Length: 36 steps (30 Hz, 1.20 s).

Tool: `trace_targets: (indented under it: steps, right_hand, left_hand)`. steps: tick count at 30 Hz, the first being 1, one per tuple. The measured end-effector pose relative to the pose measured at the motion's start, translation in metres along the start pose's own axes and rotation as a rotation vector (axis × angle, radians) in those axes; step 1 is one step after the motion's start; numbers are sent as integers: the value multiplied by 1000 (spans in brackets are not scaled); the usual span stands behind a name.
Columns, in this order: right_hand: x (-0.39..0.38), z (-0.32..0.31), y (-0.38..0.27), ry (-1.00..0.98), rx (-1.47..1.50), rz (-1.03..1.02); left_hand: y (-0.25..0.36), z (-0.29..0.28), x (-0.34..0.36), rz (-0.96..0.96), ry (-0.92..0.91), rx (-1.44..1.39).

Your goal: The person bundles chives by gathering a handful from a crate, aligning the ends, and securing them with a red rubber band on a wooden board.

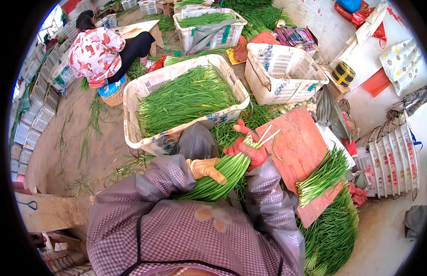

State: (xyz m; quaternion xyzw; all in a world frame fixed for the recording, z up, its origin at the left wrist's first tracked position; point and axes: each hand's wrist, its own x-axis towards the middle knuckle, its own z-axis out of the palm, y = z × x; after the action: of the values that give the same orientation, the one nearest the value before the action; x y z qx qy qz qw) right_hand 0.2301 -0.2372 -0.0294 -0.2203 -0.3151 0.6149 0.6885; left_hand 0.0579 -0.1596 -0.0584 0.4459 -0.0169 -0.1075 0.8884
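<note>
Across my lap lies a thick bunch of long green chives, its pale ends pointing up and to the right. My left hand, in a tan glove, is wrapped round the leafy part. In a red glove, my right hand grips the bunch near its pale ends. A couple of white stalks stick out beyond these fingers. To the right a reddish board carries another bunch of chives. Straight ahead, a white crate holds a broad layer of chives.
A second white crate stands at the right, beyond the board. Loose chives are heaped at my lower right. Farther off, another crate holds greens, and a person sits at the far left. Stacked crates stand by the right wall.
</note>
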Motion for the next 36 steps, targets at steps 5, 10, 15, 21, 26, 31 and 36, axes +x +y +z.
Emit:
trace_targets:
  steps: [5,10,15,21,26,31,36]
  right_hand:
    - [-5,-6,-44,215,-185,-172]
    - [-6,-16,-141,559,-496,-429]
    - [-14,29,-225,310,-504,-799]
    - [13,44,-227,445,-593,-821]
    - [17,57,-217,523,-1069,-906]
    - [23,85,-209,313,-1604,-1048]
    - [6,25,-199,656,-88,-290]
  left_hand:
    - [16,17,0,40,-20,25]
    - [9,3,-13,60,21,146]
    - [27,-22,-44,-111,276,254]
    - [86,-21,-66,480,870,752]
    - [131,6,-39,660,779,473]
    - [135,26,-1,580,612,378]
    - [91,20,59,364,342,193]
